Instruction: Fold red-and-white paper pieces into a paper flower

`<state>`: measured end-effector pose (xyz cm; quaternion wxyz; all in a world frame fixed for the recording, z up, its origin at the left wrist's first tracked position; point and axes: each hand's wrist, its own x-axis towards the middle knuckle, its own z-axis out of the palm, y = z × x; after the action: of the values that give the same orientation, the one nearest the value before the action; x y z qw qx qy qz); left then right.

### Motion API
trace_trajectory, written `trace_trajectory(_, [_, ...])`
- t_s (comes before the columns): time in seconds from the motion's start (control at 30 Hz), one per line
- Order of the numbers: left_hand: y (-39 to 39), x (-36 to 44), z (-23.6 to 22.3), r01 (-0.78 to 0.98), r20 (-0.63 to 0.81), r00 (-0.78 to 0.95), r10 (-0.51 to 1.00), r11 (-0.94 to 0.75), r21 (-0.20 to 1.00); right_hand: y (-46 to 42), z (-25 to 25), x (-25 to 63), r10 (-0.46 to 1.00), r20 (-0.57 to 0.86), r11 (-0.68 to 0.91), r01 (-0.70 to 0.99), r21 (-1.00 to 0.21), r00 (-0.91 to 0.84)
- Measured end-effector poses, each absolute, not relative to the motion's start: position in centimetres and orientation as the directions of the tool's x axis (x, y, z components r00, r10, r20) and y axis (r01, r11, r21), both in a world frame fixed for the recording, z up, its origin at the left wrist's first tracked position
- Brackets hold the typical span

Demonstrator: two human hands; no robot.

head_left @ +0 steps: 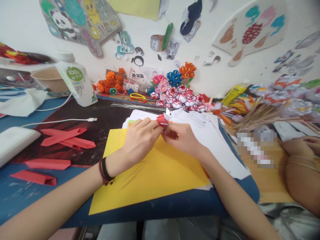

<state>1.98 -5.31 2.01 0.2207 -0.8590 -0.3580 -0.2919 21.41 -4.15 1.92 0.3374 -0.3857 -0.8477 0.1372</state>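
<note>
Both my hands meet above a yellow paper sheet (155,173) in the middle of the table. My left hand (140,138) and my right hand (181,136) are closed in a pinch on a small red and white paper flower (163,120) held between their fingertips. A dark band sits on my left wrist. Thin wires (130,178) lie on the yellow sheet below my left wrist. White paper sheets (200,123) lie under and behind my right hand.
Folded red paper strips (66,138) lie at the left. A white bottle (76,81), yellow scissors (137,97) and a cluster of finished paper flowers (181,96) stand behind. Flowers on sticks (275,106) pile at the right. Another person's arm (301,166) rests at the far right.
</note>
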Motion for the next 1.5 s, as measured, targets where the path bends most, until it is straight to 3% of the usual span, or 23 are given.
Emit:
trace_trajectory(0.3, [-5.4, 2.6, 1.0, 0.772, 0.745, 0.359, 0.563, -0.628, 0.102, -4.5, 1.5, 20.7, 0.744, 0.503, 0.662, 0.594, -0.457, -0.441])
trace_trajectory(0.47, [-5.7, 2.6, 1.2, 0.786, 0.746, 0.358, 0.562, -0.612, 0.084, -4.7, 0.8, 20.3, 0.708, 0.573, 0.678, 0.624, -0.389, -0.413])
trace_trajectory(0.6, [-5.7, 2.6, 1.2, 0.813, 0.699, 0.385, 0.603, -0.58, 0.052, -4.9, 0.2, 20.0, 0.66, 0.598, 0.716, 0.622, -0.317, -0.455])
trace_trajectory(0.73, [-5.0, 2.6, 1.0, 0.768, 0.578, 0.381, 0.722, -0.595, 0.236, -5.0, -0.2, 19.9, 0.641, 0.559, 0.748, 0.593, -0.299, -0.526])
trace_trajectory(0.8, [-4.7, 2.6, 1.0, 0.754, 0.521, 0.371, 0.769, -0.577, 0.315, -5.0, 0.1, 20.1, 0.658, 0.525, 0.742, 0.583, -0.33, -0.54])
trace_trajectory(0.9, [-4.6, 2.6, 1.0, 0.738, 0.512, 0.38, 0.77, -0.586, 0.333, -4.7, 1.3, 20.9, 0.712, 0.458, 0.699, 0.598, -0.392, -0.532])
trace_trajectory(1.07, [-4.8, 2.9, 1.0, 0.717, 0.531, 0.414, 0.739, -0.624, 0.31, -2.8, 2.1, 22.6, 0.814, 0.53, 0.55, 0.608, -0.573, -0.237])
trace_trajectory(1.23, [-4.9, 2.9, 0.9, 0.738, 0.527, 0.423, 0.737, -0.618, 0.271, -1.4, 0.1, 22.7, 0.888, 0.248, 0.409, 0.416, -0.812, -0.388])
trace_trajectory(1.37, [-5.0, 2.8, 0.6, 0.739, 0.538, 0.421, 0.73, -0.62, 0.264, -1.4, -0.5, 22.2, 0.867, 0.217, 0.345, 0.228, -0.91, -0.448])
trace_trajectory(1.5, [-5.2, 2.9, 0.4, 0.742, 0.541, 0.415, 0.731, -0.616, 0.263, -1.5, -0.4, 21.9, 0.879, 0.221, 0.325, 0.192, -0.926, -0.422])
